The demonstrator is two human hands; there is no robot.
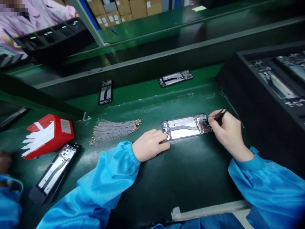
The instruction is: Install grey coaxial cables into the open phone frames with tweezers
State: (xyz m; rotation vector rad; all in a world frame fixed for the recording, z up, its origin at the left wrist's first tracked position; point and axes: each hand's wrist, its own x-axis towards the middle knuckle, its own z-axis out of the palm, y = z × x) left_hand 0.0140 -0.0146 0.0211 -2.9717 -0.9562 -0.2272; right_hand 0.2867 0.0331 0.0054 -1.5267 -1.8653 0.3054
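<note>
An opened phone (183, 128) lies on the green bench, its silver battery bay and dark ribbon cable facing up. My left hand (151, 144) is at its left end, fingers curled and gripping the corner. At the other end, my right hand (226, 132) is closed on black tweezers (220, 115), with its fingertips by the phone's circuit board. The tweezers' working tips are hard to make out. Left of my left hand is a fanned bundle of thin grey cables (114, 131) with gold-coloured ends.
Two more opened phones (105, 92) (175, 78) lie along the back. A red box (51, 135) with white strips and stacked phones (56, 173) are on the left. A black tray (238, 82) of phones stands right. A co-worker's sleeve (9, 200) shows at lower left; another person (35, 16) is opposite.
</note>
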